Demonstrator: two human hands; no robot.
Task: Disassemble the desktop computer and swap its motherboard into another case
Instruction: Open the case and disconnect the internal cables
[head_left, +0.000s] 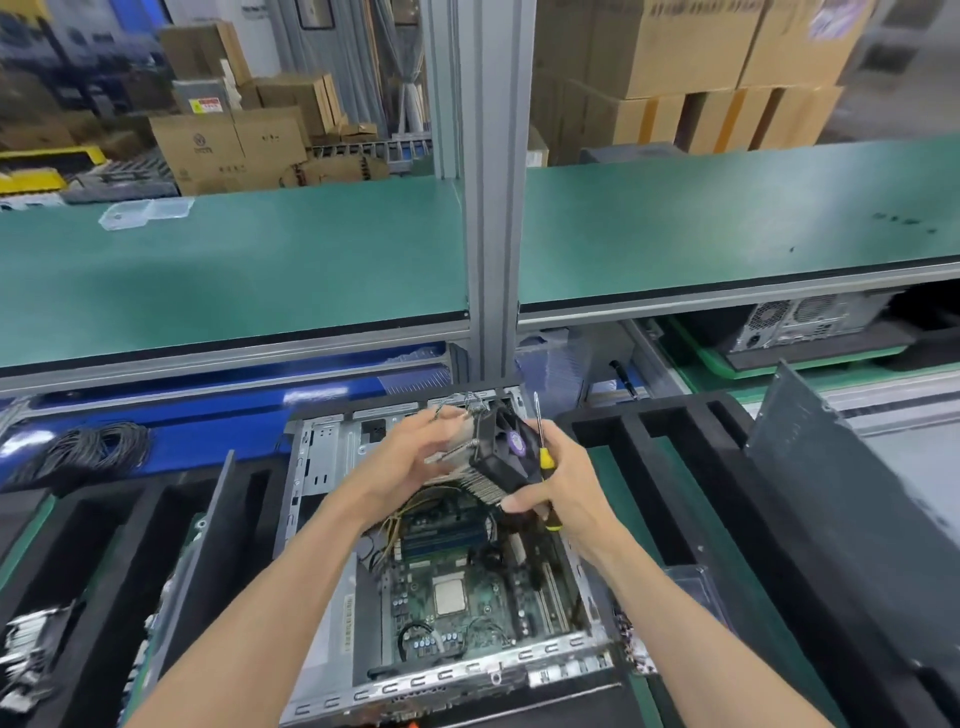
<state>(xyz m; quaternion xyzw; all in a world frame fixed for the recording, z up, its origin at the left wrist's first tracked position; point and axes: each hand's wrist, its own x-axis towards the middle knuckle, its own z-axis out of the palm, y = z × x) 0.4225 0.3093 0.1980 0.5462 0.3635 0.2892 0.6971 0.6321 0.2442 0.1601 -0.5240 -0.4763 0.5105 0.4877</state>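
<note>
I see the motherboard (457, 592) lying in the open case (322, 452), its bare processor (450, 596) exposed. Above it my left hand (410, 457), fingers loosely spread, steadies the cooler (493, 457); my right hand (561, 488) grips cooler and screwdriver (543, 452) together. A slip could drop it onto the board. Beyond the case, a post (491, 208) blocks the shelf (234, 260).

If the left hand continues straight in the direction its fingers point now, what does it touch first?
Probably the CPU cooler: the left hand points its fingers up and right at the cooler's fins, apparently already touching them. Depth is unclear.
</note>
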